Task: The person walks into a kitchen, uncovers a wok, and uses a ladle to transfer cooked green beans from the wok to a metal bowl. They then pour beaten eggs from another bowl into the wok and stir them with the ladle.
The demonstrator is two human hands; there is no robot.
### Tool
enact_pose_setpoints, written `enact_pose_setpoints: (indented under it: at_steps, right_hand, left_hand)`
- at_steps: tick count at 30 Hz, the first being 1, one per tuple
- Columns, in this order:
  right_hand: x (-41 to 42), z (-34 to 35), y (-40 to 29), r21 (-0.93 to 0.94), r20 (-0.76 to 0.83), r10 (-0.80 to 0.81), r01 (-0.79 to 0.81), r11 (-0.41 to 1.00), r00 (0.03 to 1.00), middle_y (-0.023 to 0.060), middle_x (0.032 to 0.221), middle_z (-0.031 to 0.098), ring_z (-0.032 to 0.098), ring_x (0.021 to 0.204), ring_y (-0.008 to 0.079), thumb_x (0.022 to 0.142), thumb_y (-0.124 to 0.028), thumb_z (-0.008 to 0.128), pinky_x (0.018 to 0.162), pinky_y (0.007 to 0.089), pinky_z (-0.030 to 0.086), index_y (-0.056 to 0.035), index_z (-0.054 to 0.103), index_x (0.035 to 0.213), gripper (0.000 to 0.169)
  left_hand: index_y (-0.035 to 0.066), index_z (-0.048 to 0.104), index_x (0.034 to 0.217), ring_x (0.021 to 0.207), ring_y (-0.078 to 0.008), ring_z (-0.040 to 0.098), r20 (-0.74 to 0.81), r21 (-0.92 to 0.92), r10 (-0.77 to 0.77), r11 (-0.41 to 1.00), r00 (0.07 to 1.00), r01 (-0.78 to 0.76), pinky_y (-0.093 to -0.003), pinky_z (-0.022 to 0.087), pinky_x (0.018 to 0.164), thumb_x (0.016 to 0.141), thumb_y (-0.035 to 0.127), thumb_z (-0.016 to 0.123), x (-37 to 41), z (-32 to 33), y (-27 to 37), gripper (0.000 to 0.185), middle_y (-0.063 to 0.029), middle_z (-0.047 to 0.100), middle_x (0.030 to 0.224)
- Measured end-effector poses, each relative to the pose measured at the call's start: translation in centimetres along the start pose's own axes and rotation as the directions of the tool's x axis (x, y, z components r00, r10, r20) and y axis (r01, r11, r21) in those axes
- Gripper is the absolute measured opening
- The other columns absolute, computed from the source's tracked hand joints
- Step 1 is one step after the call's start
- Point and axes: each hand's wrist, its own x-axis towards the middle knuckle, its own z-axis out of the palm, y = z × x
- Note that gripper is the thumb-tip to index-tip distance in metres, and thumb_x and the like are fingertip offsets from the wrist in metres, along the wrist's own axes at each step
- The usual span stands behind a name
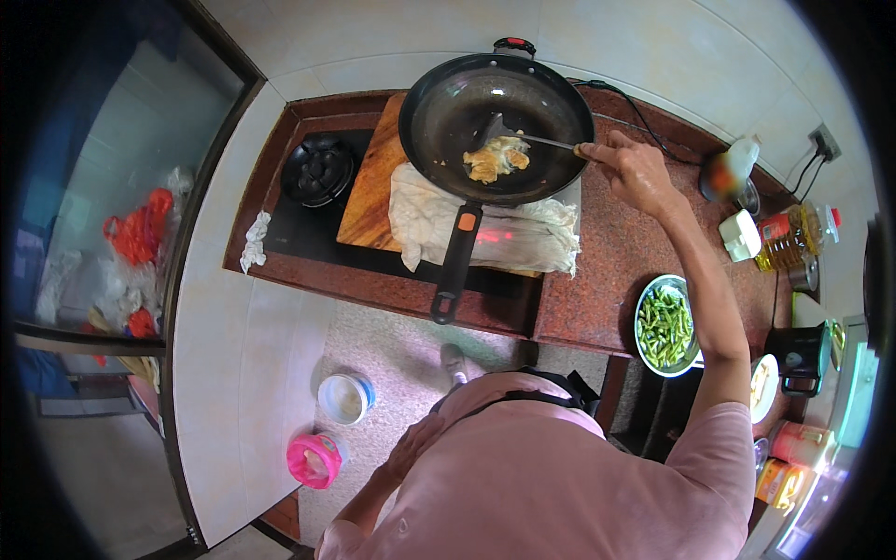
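My right hand [630, 171] grips the handle of a metal spatula [549, 141]. Its blade is inside a dark wok [441, 119], against a clump of browned egg-like food [497, 161]. The wok's long black handle [458, 262] points toward me, unheld. Beneath the wok is a cream cloth [434, 224], and red lights glow through it from a mostly hidden appliance. Under that lies a wooden board [374, 203]. My left hand [413, 444] rests flat against my pink shirt at the waist, with nothing visible in it.
A bowl of cut green beans [665, 325] stands near the counter edge, below my right forearm. Farther right are an oil bottle [784, 238] and a dark pot [798, 357]. A gas burner [318, 170] lies left of the board. White [343, 399] and pink [313, 462] buckets stand on the floor.
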Motion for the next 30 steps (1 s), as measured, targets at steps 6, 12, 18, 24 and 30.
enact_pose_setpoints:
  at_steps: [6,12,18,24,30]
  right_hand:
    - [1.1,0.9,0.0,0.150,-0.066,-0.043,0.053,0.987,0.997,0.0087,0.083,0.058,0.061,0.079,0.0298,0.077,-0.009,0.061,0.068,0.0411,0.051,-0.0204,0.067,0.112,0.038]
    - [1.8,-0.3,1.6,0.018,-0.060,-0.113,0.114,0.993,0.992,0.0090,0.085,0.059,0.062,0.080,0.0300,0.079,-0.010,0.060,0.068,0.0416,0.051,-0.0202,0.067,0.112,0.035]
    - [1.5,3.6,1.6,0.056,-0.113,0.142,-0.137,0.989,0.983,0.0153,0.092,0.063,0.063,0.087,0.0366,0.081,-0.013,0.059,0.072,0.0464,0.052,-0.0155,0.064,0.112,0.032]
    - [-2.7,-0.2,-1.6,0.128,0.071,0.222,-0.229,0.965,0.973,0.0193,0.099,0.065,0.061,0.090,0.0377,0.082,-0.009,0.058,0.077,0.0446,0.049,-0.0076,0.064,0.114,0.033]
    - [-1.5,0.8,-0.9,0.397,-0.020,0.143,-0.124,0.909,0.990,0.0210,0.098,0.066,0.063,0.089,0.0339,0.081,-0.007,0.061,0.079,0.0395,0.048,-0.0021,0.063,0.115,0.034]
  left_hand:
    - [0.000,0.039,0.136,0.129,-0.0421,0.039,0.004,0.003,0.018,1.000,1.000,-0.018,-0.0492,0.034,0.105,0.088,0.020,0.054,0.8,-0.2,-0.3,0.054,-0.0225,0.038,0.142]
    - [0.000,0.040,0.136,0.129,-0.0422,0.040,0.013,-0.002,0.026,1.000,1.000,-0.026,-0.0493,0.035,0.104,0.088,0.020,0.054,0.9,-0.4,-0.3,0.054,-0.0228,0.038,0.141]
    - [0.000,0.040,0.136,0.128,-0.0423,0.040,0.016,0.001,0.040,0.999,0.999,-0.040,-0.0493,0.035,0.104,0.088,0.020,0.054,1.0,-0.5,-0.5,0.054,-0.0231,0.039,0.141]
    - [0.000,0.040,0.136,0.128,-0.0424,0.040,-0.005,0.006,0.030,1.000,1.000,-0.030,-0.0493,0.035,0.104,0.088,0.020,0.054,0.6,-0.2,-0.4,0.054,-0.0233,0.039,0.141]
    - [-0.001,0.040,0.135,0.127,-0.0425,0.041,-0.002,0.008,0.059,0.998,0.998,-0.059,-0.0493,0.035,0.104,0.088,0.020,0.054,1.2,-0.5,-0.7,0.054,-0.0236,0.039,0.141]
